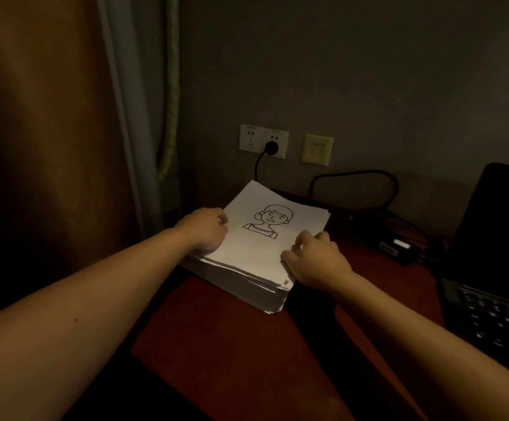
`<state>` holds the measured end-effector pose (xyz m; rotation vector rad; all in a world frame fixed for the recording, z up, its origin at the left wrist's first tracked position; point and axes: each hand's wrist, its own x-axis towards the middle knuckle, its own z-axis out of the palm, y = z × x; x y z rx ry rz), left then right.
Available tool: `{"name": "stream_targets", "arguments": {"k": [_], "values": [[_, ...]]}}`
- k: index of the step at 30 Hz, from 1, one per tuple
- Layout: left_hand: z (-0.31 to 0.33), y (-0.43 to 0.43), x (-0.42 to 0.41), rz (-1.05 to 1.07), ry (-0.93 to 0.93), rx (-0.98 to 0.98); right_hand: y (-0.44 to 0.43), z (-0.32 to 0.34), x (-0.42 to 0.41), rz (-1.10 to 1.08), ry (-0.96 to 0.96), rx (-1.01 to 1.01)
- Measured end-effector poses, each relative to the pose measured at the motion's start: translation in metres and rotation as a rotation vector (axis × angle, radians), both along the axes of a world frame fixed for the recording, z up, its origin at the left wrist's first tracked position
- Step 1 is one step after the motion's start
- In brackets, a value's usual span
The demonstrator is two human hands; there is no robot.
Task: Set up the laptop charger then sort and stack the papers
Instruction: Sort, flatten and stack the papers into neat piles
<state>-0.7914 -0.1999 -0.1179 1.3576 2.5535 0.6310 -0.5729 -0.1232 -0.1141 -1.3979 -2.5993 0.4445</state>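
A thick stack of white papers (pixel 256 253) lies on the reddish-brown desk (pixel 232 344); its top sheet bears a line drawing of a person. My left hand (pixel 206 230) grips the stack's left edge with curled fingers. My right hand (pixel 315 258) holds the right edge, fingers curled onto the top sheet. A black plug (pixel 271 146) sits in the white wall socket (pixel 264 141). Its cable (pixel 353 177) loops along the wall to the charger brick (pixel 396 246) beside the open black laptop (pixel 496 268).
A yellowish wall plate (pixel 317 149) is right of the socket. Brown and grey curtains (pixel 65 132) hang at the left, past the desk's left edge. The laptop keyboard (pixel 496 323) fills the desk's right side.
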Motion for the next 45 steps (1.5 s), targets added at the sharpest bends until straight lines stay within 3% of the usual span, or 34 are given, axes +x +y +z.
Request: {"name": "stream_targets", "arguments": {"k": [5,15,24,31,35,40,45], "values": [[0.007,0.003,0.020,0.014,0.176,-0.155,0.005,0.004,0.015,-0.002,0.017,-0.026],[0.030,0.044,0.141,-0.335,0.196,-0.094,0.031,0.020,0.124,-0.108,0.021,0.020],[0.030,0.116,0.332,-0.633,0.217,-0.046,0.046,0.012,0.327,-0.377,-0.011,0.130],[0.016,0.148,0.519,-0.817,0.313,0.071,0.046,0.007,0.516,-0.623,-0.069,0.081],[0.011,0.155,0.599,-0.941,0.235,0.096,0.035,-0.006,0.601,-0.770,-0.090,0.023],[0.011,0.153,0.674,-1.069,0.069,0.024,0.022,-0.022,0.683,-0.917,-0.039,0.090],[-0.001,0.156,0.716,-1.168,0.088,-0.136,0.015,-0.048,0.718,-0.977,-0.113,0.101]]}}
